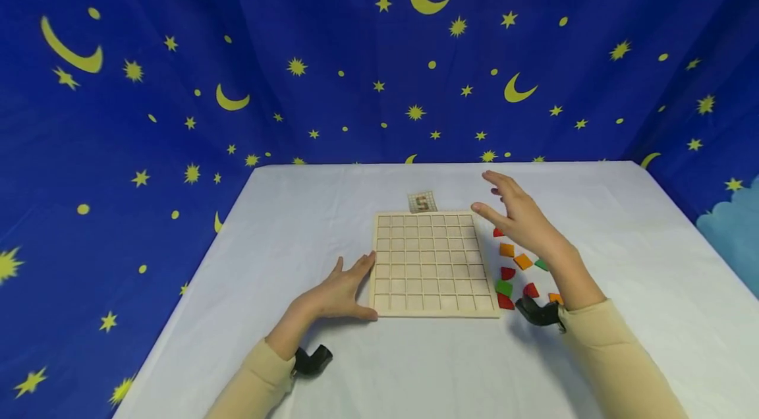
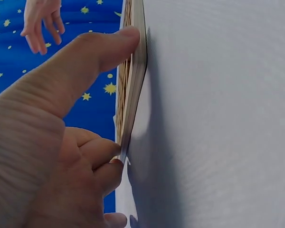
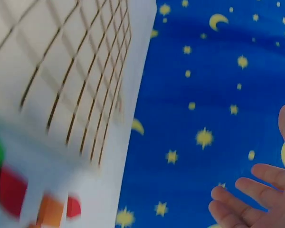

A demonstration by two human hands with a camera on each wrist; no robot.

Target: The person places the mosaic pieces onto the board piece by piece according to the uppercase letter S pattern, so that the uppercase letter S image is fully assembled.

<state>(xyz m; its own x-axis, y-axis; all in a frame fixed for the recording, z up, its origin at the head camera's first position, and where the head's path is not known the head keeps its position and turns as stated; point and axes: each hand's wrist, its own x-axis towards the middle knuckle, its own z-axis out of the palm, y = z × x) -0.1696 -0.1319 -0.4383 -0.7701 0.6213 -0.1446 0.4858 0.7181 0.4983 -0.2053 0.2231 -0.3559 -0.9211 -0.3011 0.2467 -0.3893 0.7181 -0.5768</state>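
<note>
Two beige sleeves [image 1: 619, 360] are lying nearest the camera, with one black wrist unit [image 1: 313, 361] showing at each cuff. The left grip [image 1: 339, 294] is resting, thumb and fingers spread, against one wooden grid board [image 1: 425, 267], the thumb touching near its near-left corner and the fingers touching its left rim. The right grip [image 1: 522, 218] is hovering, fingers spread, above the far-right corner area. The board is lying flat on the white worktop [image 1: 640, 241], between the two grips. Along its right side, nine visible pieces are lying loose: four red pieces [image 1: 507, 273], three orange pieces [image 1: 523, 261] and two green pieces [image 1: 504, 288]; the right arm is obscuring part of this area. One small gridded card [image 1: 421, 201] is lying just beyond the far rim.
</note>
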